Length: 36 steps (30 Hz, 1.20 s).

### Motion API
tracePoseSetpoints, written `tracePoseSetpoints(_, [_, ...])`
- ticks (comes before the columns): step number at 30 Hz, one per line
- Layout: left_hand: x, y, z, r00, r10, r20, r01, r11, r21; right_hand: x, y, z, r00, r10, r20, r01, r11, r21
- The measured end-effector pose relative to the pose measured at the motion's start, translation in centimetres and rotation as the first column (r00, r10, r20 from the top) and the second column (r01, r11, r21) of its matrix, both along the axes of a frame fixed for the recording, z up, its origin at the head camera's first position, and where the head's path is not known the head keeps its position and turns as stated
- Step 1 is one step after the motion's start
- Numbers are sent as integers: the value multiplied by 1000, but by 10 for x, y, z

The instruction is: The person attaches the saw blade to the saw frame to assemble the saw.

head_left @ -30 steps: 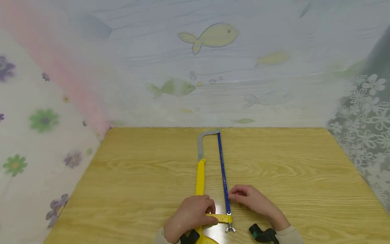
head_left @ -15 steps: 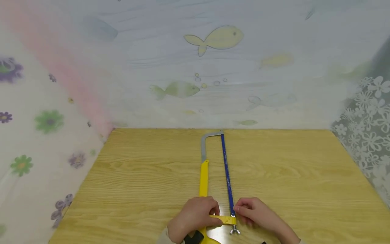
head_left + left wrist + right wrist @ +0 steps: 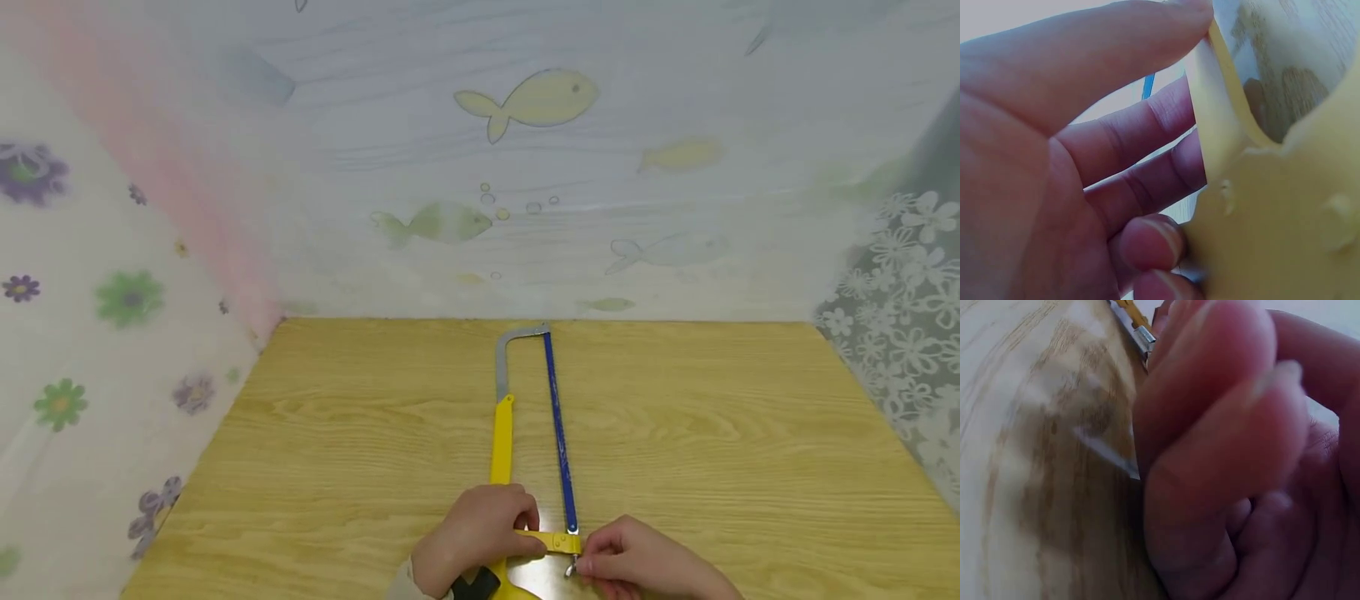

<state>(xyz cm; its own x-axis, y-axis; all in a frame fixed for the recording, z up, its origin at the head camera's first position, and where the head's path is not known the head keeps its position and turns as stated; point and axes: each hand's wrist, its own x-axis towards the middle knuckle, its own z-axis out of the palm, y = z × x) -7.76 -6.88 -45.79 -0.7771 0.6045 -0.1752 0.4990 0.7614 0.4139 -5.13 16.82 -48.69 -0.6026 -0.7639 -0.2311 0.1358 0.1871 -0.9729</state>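
Note:
A hacksaw with a yellow and grey frame (image 3: 502, 442) lies on the table, its blue blade (image 3: 559, 425) on the right side. My left hand (image 3: 480, 525) grips the yellow frame near its lower crosspiece (image 3: 558, 542). The left wrist view has thumb and fingers around that yellow frame (image 3: 1266, 212). Below the crosspiece, my right hand (image 3: 641, 558) pinches the silver wing nut (image 3: 570, 572) at the blade's near end; the fingertips partly cover it. In the right wrist view, curled fingers (image 3: 1210, 456) hide most of the nut, and a bit of metal screw (image 3: 1144, 339) shows beyond them.
The wood-grain table (image 3: 337, 433) extends on both sides of the saw. A wall covering with printed fish (image 3: 551, 98) stands behind it. Flower-patterned coverings (image 3: 129, 298) border the left, and a lace-like one (image 3: 911, 325) borders the right.
My right hand has moved from beside the blade's lower part down to the wing nut and now pinches it. The left hand keeps its grip on the frame. The view has shifted slightly.

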Motion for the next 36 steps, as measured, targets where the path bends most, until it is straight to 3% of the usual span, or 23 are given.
tracePoseSetpoints(7, [-2,-1,0,999,4,54,-5,1000,23,-1,-4,1,998,-51,-40,56,990,131])
tracePoseSetpoints(14, [0,-1,-4,1000,-3,8,3,999,34,2,-9,4,992,-102,-77,119,958,260])
tracePoseSetpoints(18, [-1,-1,-4,1000,-2,26,1,1000,29,2,-13,3,987,-124,-103,150,941,305])
tracePoseSetpoints(29, [0,-3,0,999,3,41,-3,1000,8,3,-19,4,983,-142,-119,176,917,357])
tracePoseSetpoints(36, [2,-1,-1,1000,4,24,-4,1000,11,2,-14,2,988,-104,-112,133,944,301])
